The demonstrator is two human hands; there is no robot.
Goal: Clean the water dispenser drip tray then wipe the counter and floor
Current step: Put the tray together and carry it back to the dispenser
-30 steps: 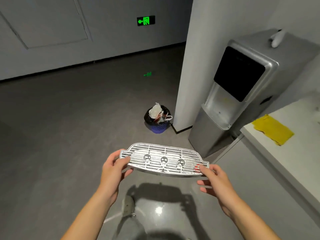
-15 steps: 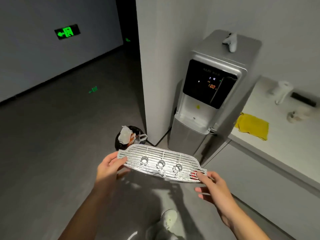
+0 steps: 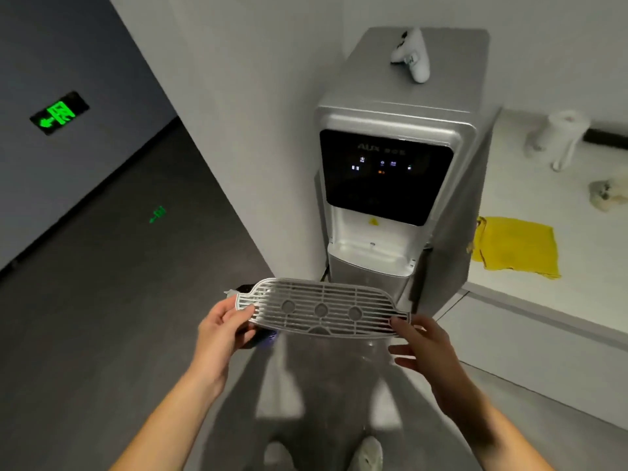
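Observation:
A grey slotted drip tray grate (image 3: 323, 309) with three round marks is held level in front of me. My left hand (image 3: 221, 331) pinches its left end and my right hand (image 3: 421, 345) grips its right end. Straight ahead stands the silver water dispenser (image 3: 401, 158), its black panel lit and its dispensing recess (image 3: 370, 249) bare, just beyond the grate. A yellow cloth (image 3: 516, 246) lies on the white counter (image 3: 543, 300) to the right of the dispenser.
A white controller (image 3: 413, 54) rests on top of the dispenser. A paper roll (image 3: 560, 137) and a crumpled wad (image 3: 608, 195) sit further back on the counter. A bin (image 3: 243, 288) is mostly hidden behind the grate and my left hand. Grey floor (image 3: 102, 334) stretches left.
My view has swung right and closer, so the dispenser now faces me head on. The grate, still held by both hands, now sits just below the dispenser's recess and covers the bin.

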